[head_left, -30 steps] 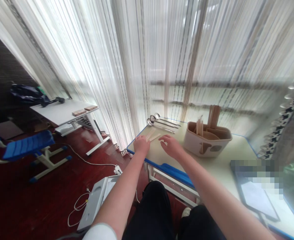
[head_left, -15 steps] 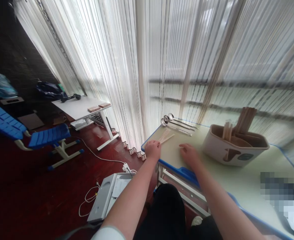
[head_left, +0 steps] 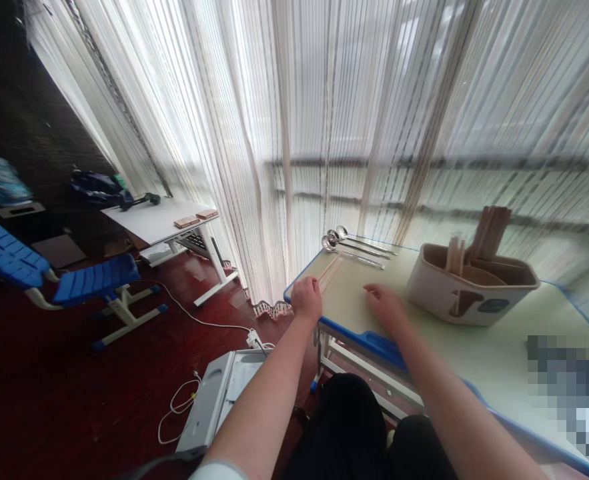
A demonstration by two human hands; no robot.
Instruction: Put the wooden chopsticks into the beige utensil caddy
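My left hand (head_left: 307, 298) is closed around the near ends of several thin wooden chopsticks (head_left: 331, 272) at the left end of the desk. Their far ends point away from me toward the ladles. Just to the right, my right hand (head_left: 385, 308) hovers low over the desktop, its fingers pointing left with nothing visible in them. Behind the hands lie three metal ladles or skimmers (head_left: 359, 250), side by side, with bowls at the left. A beige divided utensil caddy (head_left: 474, 300) stands right of my right hand, with bundled wooden chopsticks (head_left: 493, 230) upright in it.
The pale desk (head_left: 454, 353) has a blue edge. Sheer curtains (head_left: 354, 120) hang close behind it. On the floor at the left are a grey-white case (head_left: 209, 393), a power strip with cables, a blue chair (head_left: 97, 277) and a white table (head_left: 154, 220). A blurred patch covers the right edge.
The chopsticks in my left hand, one of them splayed to the right before, now lie closer together. My right hand has drawn slightly to the right, away from them.
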